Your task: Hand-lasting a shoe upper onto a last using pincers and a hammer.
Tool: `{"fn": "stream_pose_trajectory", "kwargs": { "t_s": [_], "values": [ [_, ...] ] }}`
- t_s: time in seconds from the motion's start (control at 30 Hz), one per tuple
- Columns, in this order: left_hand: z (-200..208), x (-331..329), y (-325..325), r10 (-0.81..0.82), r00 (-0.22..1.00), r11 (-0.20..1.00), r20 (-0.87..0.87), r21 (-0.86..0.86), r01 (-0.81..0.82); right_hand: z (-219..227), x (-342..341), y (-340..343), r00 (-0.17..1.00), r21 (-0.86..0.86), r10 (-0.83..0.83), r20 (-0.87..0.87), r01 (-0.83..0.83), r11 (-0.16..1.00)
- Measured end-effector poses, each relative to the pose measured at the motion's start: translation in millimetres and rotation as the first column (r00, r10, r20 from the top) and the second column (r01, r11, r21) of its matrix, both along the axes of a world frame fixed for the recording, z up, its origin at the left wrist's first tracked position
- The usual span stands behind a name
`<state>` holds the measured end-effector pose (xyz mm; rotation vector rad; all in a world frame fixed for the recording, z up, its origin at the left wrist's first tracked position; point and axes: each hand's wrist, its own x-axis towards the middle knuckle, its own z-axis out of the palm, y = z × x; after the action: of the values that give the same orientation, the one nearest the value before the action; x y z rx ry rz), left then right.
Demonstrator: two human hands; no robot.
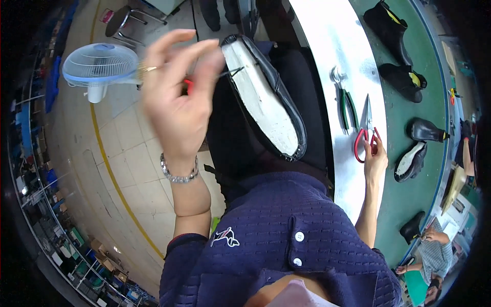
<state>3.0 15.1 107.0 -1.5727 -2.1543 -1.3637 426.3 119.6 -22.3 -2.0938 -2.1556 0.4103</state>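
A black shoe (263, 97) lies sole up across my lap, its pale underside showing and its dark upper folded round the edge. My left hand (179, 87) is raised beside the toe end, blurred, with fingers curled. A bit of red shows between its thumb and fingers. From there a thin dark line, thread or a tool's shaft, reaches onto the sole; I cannot make out which. On the right, my right hand (376, 156) has its fingers on the red handles of a pair of scissors (369, 115), which lie on the white bench with blades pointing away.
Green-handled pliers (346, 108) lie on the white bench (353, 184), left of the scissors. Farther right, several black shoes (425, 130) stand on a green surface (376, 20). A fan (99, 66) and a stool (120, 23) are to the left. Another person (434, 250) sits at the far right.
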Motion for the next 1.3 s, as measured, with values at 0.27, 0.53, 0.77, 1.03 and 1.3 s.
{"fn": "stream_pose_trajectory", "kwargs": {
  "t_s": [0.27, 0.53, 0.77, 1.03, 1.3],
  "values": [
    [-82.7, 2.6, -4.2, -0.023, 0.962, 0.974, -0.274, -0.222, -0.040, 2.9, -78.9, 2.9, 0.934, 0.248, 0.284, -0.219, -0.228, 0.942],
    [16.1, 0.2, -5.3, 0.382, 0.922, 0.848, 0.062, 0.374, -0.376, 57.4, -179.8, -26.8, 0.632, 0.151, 0.537, -0.559, -0.558, 0.816],
    [-83.3, -79.5, -74.6, 0.469, 0.866, 0.846, -0.171, -0.195, -0.497, 41.2, -167.7, 30.3, 0.704, 0.218, 0.477, -0.526, -0.430, 0.876],
    [-81.6, -45.2, 14.4, 0.155, 0.985, 0.933, -0.075, -0.316, -0.171, -19.2, -140.3, 63.2, 0.884, 0.186, 0.312, -0.348, -0.261, 0.947],
    [-55.7, -31.6, 167.0, -0.438, 0.636, 0.370, 0.635, -0.517, 0.772, -55.8, -138.7, 66.3, 0.891, 0.171, 0.275, -0.362, -0.227, 0.959]
  ]
}}
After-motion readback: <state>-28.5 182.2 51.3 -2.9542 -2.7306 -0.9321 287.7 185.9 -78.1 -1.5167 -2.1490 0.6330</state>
